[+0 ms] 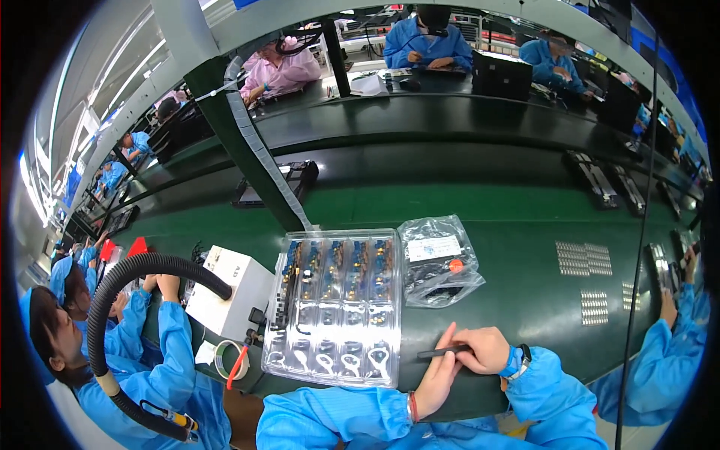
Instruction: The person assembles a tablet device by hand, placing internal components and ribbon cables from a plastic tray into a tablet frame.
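**Slim black rod-shaped tool point(435, 353) in play!**

The right hand point(486, 351) has its grip closed around it, over the smooth green surface point(517, 225), near the clear plastic tray point(397, 330). Whether the left hand point(436, 381) pinches too, can't tell. A steady hold, back from the free end, looks best.

You have a slim, straight, black stick-like piece point(429, 354) gripped in your right hand point(486, 351), over the green tabletop point(517, 307). It runs nearly level, tilted slightly, its left end a little lower and sticking out past the raised fingers of your left hand point(436, 384). Your right fingers hide its other end.
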`<state>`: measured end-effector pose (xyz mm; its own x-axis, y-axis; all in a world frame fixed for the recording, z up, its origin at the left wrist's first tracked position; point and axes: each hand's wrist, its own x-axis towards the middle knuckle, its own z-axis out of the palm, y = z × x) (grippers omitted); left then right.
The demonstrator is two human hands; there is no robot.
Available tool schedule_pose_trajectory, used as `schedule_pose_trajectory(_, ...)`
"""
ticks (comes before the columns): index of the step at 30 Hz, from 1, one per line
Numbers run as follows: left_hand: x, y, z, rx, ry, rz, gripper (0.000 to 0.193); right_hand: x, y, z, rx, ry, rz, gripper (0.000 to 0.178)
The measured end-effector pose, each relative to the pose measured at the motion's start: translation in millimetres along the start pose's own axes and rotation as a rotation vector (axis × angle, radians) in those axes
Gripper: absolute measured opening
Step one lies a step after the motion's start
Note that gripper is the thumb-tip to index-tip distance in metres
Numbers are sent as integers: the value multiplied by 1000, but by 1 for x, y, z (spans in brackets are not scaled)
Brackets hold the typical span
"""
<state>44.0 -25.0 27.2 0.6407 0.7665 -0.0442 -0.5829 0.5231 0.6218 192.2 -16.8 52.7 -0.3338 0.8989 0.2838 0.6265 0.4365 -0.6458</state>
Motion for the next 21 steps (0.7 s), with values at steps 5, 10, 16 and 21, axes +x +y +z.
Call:
schedule_pose_trajectory(5,-1,-1,-3,219,1,11,49,-4,-3,-2,2,-99,50,23)
schedule_pose_trajectory(10,-2,-1,0,110,30,-35,49,-2,3,-1,-23,43,-138,21)
schedule_pose_trajectory(16,1,2,1,20,64,-22,49,3,-4,-8,-111,-16,-171,25)
schedule_pose_trajectory(21,0,3,-1,93,58,-14,49,-2,-1,-1,-15,-114,-32,24)
